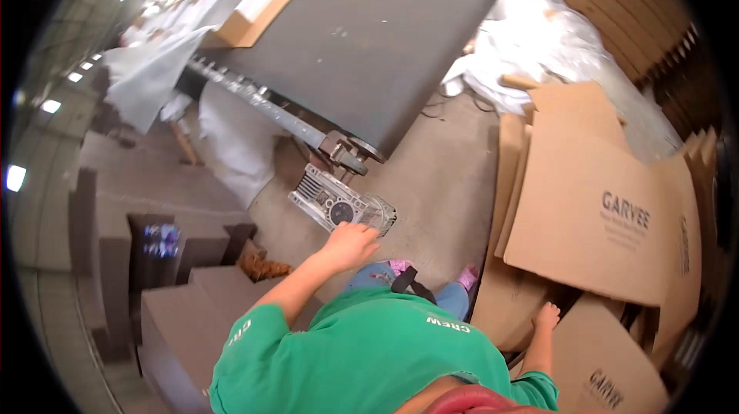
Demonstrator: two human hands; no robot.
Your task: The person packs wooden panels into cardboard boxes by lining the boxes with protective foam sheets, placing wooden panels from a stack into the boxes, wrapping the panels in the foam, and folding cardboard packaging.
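Note:
My left hand (pixel 352 246) is held out in front of my body, loosely bent, with nothing in it. In the picture it overlaps the lower edge of a grey metal motor (pixel 336 200) under the conveyor's end; I cannot tell whether they touch. Low on my right side, my right hand (pixel 546 316) has its fingers curled at the upper edge of a flattened brown cardboard box (pixel 596 345). Its grip is small and partly hidden. Larger flattened cardboard boxes (pixel 573 183) lean upright in a stack just beyond that hand.
A dark conveyor belt (pixel 354 36) runs away ahead, with an opened carton (pixel 269 10) on its left side. White plastic wrapping (pixel 539 44) lies heaped at the right. Brown boxes (pixel 204 314) stand at my left. Concrete floor (pixel 443 183) lies between conveyor and cardboard.

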